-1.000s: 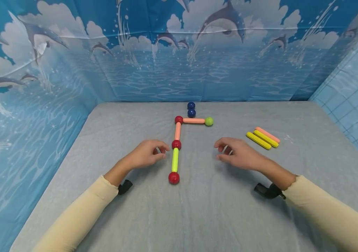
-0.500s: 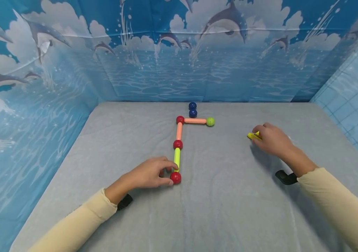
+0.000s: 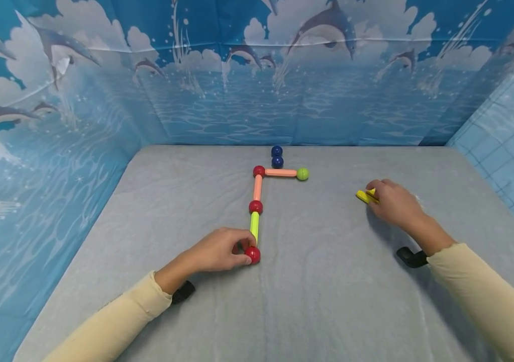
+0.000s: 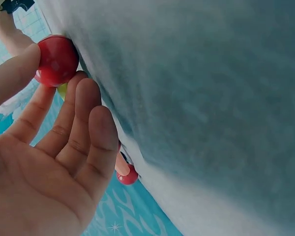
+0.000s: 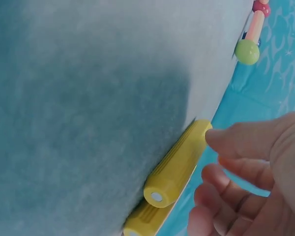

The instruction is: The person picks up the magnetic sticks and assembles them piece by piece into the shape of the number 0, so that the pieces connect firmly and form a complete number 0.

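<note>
In the head view my left hand [image 3: 221,250] pinches the red ball [image 3: 252,255] at the near end of a jointed ball-and-rod figure; thumb and forefinger are on it. A lime rod [image 3: 254,227] runs from that ball to a middle red ball [image 3: 255,206]. My right hand [image 3: 394,203] is at the loose rods on the right, thumb and fingers about a yellow rod [image 5: 179,162]. In the right wrist view the thumb touches its far end; the fingertips' contact is unclear. Another yellow rod [image 5: 147,219] lies beside it. The salmon rod there is mostly hidden.
Beyond the middle ball, salmon rods [image 3: 258,188] join a corner red ball [image 3: 259,171] and a green ball [image 3: 302,174]. Two dark blue balls [image 3: 277,156] stand behind. A dolphin-print curtain [image 3: 234,105] borders the grey table [image 3: 311,301].
My left hand has come down from beside the middle red ball to the near one and closed on it. My right hand has moved right to the yellow rods.
</note>
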`<action>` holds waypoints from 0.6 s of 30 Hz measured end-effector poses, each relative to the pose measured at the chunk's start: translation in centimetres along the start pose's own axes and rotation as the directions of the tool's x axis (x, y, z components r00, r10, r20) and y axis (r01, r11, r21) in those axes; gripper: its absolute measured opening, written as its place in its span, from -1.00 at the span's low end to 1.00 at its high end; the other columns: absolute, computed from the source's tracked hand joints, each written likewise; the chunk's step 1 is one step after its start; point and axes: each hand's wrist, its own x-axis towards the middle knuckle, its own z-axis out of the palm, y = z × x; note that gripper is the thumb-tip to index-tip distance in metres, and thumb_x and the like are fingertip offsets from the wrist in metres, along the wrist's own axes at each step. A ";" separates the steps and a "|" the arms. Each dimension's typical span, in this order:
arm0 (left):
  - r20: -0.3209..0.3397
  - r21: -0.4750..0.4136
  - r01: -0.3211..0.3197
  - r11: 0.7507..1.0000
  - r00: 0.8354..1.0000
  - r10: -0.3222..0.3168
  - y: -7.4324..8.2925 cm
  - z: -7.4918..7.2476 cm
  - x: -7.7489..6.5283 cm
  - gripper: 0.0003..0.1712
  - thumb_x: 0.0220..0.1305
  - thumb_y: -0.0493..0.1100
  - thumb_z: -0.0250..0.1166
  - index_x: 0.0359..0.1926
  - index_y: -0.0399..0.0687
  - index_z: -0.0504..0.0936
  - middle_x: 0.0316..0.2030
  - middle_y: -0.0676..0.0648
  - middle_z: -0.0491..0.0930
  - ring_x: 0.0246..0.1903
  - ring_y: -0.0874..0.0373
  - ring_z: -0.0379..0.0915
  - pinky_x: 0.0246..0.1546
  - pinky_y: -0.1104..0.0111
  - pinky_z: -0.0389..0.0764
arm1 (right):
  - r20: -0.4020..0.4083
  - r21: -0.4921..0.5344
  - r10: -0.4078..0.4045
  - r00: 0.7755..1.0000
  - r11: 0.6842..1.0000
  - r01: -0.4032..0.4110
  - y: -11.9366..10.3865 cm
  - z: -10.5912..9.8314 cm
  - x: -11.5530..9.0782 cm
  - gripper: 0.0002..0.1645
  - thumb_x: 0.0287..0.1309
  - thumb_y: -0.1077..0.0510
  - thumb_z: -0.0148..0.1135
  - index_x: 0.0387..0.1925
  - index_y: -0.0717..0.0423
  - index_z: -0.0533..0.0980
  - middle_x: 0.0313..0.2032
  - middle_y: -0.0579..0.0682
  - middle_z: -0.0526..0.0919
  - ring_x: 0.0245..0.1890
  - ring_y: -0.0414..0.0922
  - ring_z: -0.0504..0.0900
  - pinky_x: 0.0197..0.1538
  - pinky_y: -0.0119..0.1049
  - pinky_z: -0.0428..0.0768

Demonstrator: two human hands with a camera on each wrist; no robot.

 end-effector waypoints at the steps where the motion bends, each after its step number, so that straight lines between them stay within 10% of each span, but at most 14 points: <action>1: 0.001 -0.006 0.000 1.000 1.000 0.000 0.0 0.0 0.0 -0.77 0.20 -0.13 0.42 -0.12 0.16 0.65 -0.35 0.18 0.61 -0.37 0.27 0.45 -0.32 0.44 0.49 | -0.008 -0.002 0.005 1.000 1.000 -0.005 0.0 0.0 0.0 -0.59 0.18 0.28 0.24 0.05 0.40 0.51 -0.11 0.39 0.58 -0.21 0.18 0.59 -0.13 0.12 0.57; 18: 0.005 -0.022 0.010 1.000 1.000 -0.010 -0.1 0.1 0.1 -0.77 0.21 -0.13 0.42 -0.10 0.13 0.65 -0.35 0.18 0.60 -0.39 0.27 0.44 -0.34 0.43 0.48 | 0.023 0.052 -0.018 1.000 0.998 0.017 -0.5 1.0 0.1 -0.60 0.13 0.37 0.25 0.04 0.37 0.49 -0.06 0.38 0.61 -0.09 0.23 0.58 0.03 0.19 0.54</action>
